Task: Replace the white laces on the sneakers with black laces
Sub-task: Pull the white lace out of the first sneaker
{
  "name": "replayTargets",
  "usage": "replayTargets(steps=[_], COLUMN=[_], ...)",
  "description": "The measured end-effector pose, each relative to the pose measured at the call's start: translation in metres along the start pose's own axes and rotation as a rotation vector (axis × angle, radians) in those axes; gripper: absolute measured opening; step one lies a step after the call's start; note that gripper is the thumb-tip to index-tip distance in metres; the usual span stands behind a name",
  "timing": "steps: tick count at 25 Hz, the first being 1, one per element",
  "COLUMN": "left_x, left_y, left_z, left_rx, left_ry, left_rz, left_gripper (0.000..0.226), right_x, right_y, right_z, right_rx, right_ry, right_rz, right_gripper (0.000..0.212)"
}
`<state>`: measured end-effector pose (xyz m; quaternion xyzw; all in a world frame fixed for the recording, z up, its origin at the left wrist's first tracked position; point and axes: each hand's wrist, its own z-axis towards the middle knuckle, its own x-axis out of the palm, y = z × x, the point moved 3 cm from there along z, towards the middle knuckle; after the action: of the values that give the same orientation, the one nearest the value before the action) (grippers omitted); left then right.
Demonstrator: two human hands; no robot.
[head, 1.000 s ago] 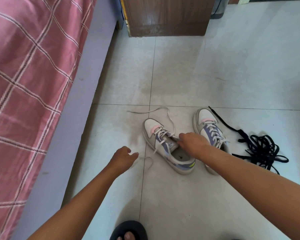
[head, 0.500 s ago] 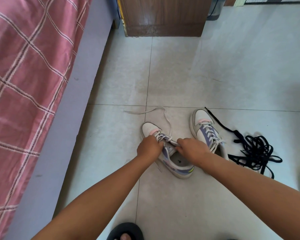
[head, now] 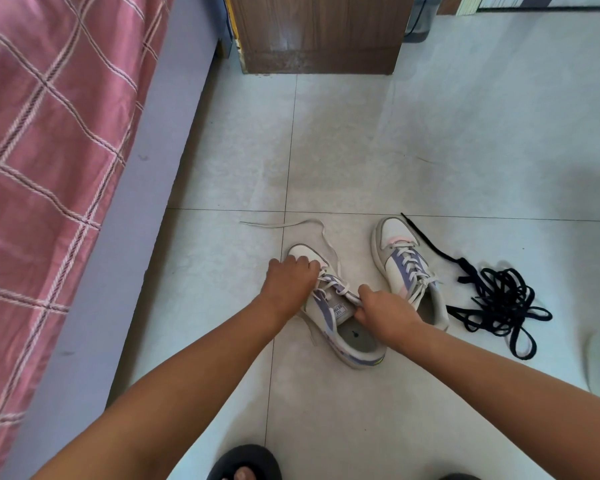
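Hands on near sneaker [head: 352, 336], left hand [head: 290, 284] at toe, right hand [head: 385, 311] pinching white lace [head: 329, 242]

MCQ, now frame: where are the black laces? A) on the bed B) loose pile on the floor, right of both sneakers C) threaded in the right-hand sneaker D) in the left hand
B: the black laces lie in a tangled pile on the floor tiles, to the right of the second sneaker, which is laced in white; neither hand touches them.
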<state>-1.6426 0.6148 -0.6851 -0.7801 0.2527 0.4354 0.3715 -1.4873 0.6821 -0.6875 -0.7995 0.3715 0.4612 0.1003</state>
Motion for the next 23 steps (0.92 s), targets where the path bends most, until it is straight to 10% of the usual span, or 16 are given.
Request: replayTargets(steps=[10,15,17,20,23], left_x=[-0.057,-0.029,-0.022,-0.028,-0.011], left_y=[0.112,0.110,0.108,0.113,0.100], left_z=[0.009,0.004,0.006,0.001,-0.010], left_rx=[-0.535,-0.919,-0.861,-0.525,-0.283], left_ry=[-0.021,-0.106,-0.006,0.054,0.231], left_rz=[0.196,-1.313,-1.060,0.056,0.143], left_gripper=[0.026,0.023,0.031,0.035,0.041], right_x=[0.004,0.005,0.004,0.003,0.005], right_y=[-0.027,-0.023,-0.025,-0.028,-0.028], right_z=[-0.010,-0.011,-0.010,-0.010,-0.010], right_rx=[0.094,0.058,0.066,0.087,0.093], right_ry=[0.089,0.105,0.105,0.091,0.080], right_rz=[0.033,0.002,0.000,0.003,-0.002], right_gripper=[0.010,0.006,0.006,0.018,0.021])
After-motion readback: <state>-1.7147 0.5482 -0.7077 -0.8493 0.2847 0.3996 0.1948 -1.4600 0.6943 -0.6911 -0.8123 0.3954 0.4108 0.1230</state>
